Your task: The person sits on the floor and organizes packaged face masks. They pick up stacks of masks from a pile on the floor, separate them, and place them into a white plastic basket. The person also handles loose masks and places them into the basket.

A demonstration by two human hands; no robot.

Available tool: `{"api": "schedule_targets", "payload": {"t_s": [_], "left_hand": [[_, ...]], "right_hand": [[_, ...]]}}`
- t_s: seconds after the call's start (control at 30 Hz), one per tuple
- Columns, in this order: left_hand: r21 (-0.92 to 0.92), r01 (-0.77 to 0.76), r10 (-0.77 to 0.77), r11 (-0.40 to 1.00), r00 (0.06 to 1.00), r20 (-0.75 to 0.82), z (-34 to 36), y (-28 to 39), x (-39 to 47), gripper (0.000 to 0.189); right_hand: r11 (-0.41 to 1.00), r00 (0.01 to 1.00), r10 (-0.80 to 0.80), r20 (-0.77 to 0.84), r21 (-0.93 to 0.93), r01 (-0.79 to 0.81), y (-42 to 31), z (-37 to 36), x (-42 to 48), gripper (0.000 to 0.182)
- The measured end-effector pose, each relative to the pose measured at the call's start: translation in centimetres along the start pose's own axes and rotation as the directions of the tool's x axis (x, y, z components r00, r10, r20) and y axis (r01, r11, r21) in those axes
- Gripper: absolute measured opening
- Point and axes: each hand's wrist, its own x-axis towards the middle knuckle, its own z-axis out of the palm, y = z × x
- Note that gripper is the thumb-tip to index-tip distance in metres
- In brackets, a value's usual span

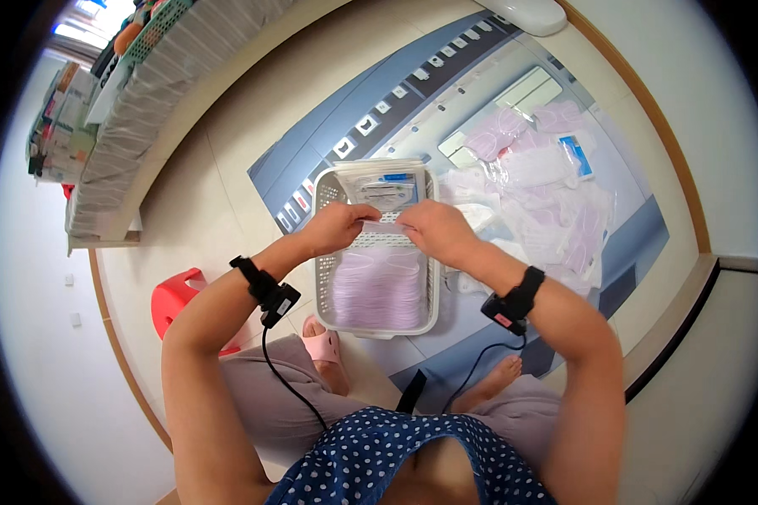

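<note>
Above the middle of a white perforated plastic basket, my left hand and my right hand pinch the two ends of a thin, pale, translucent strip, which looks like the edge of a plastic bag or wrapper. A thick stack of lilac face masks fills the near part of the basket. At its far end stand flat packets in clear wrapping with blue and white print. My fingers partly hide the strip, so its full shape cannot be told.
Right of the basket, a loose pile of bagged lilac and white masks lies on a printed floor mat. A red plastic stool stands at left. A cloth-covered table with containers is at upper left. My feet flank the basket's near end.
</note>
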Motion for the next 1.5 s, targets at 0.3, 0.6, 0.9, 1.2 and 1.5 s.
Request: {"api": "schedule_targets", "payload": {"t_s": [0.3,0.6,0.9,1.2,1.5], "left_hand": [[0.309,0.093,-0.124,0.947,0.989,0.085,6.5,-5.7,-0.5,0.044],[0.253,0.007,-0.104,0.967,0.923,0.371,8.5,-8.3,-1.0,0.059],[0.205,0.104,-0.183,0.973,0.891,0.415,9.7,-8.1,-1.4,0.08],[0.117,0.129,-0.17,0.985,0.863,0.476,9.9,-8.1,-1.5,0.087],[0.176,0.076,-0.143,0.981,0.9,0.412,10.2,-8.0,-1.7,0.094]], "right_hand": [[0.931,0.994,-0.007,0.111,-0.362,0.047,2.2,9.6,-1.6,0.015],[0.956,0.885,0.182,0.428,-0.289,-0.056,2.0,11.1,-2.4,0.033],[0.959,0.837,0.282,0.468,-0.166,-0.23,1.9,11.4,-1.6,0.083],[0.955,0.761,0.294,0.578,-0.163,-0.246,2.0,12.1,-1.7,0.089],[0.953,0.784,0.304,0.54,-0.169,-0.253,1.3,12.0,-1.8,0.096]]}}
